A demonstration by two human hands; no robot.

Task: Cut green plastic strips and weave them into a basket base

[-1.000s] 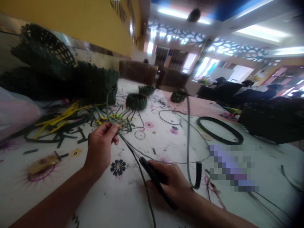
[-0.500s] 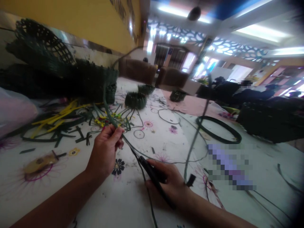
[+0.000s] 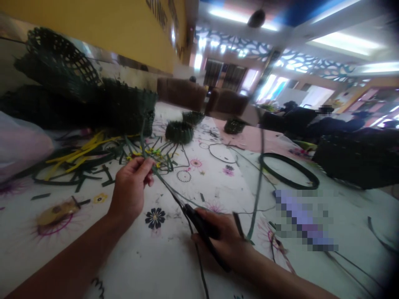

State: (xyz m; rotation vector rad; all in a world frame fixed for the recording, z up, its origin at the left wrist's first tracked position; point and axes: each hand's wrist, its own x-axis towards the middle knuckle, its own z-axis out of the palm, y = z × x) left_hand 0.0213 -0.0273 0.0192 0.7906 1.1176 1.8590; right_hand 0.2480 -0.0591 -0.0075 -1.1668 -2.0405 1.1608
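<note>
My left hand [image 3: 132,185] pinches a thin green strip [image 3: 166,182] between thumb and fingers, left of centre over the white flowered tablecloth [image 3: 174,257]. Black-handled scissors [image 3: 207,238] are gripped in my right hand [image 3: 222,232], their tip meeting the strip where it splits into thinner lengths. One dark length hangs down past the scissors toward the bottom edge. Another green strip [image 3: 259,182] curves upward beside my right wrist. Behind my left hand lies a pile of green and yellow strip pieces [image 3: 84,155].
Dark green woven baskets [image 3: 127,104] stand at the back left, small ones [image 3: 179,132] beyond the hands. A coiled green ring [image 3: 289,171] and a dark woven basket [image 3: 352,160] are at right. A plastic bag [image 3: 21,145] sits at the left edge.
My left hand has moved a little left and up with the strip, away from the scissors. My right hand stays nearly in place. The upright strip at the right has swung left.
</note>
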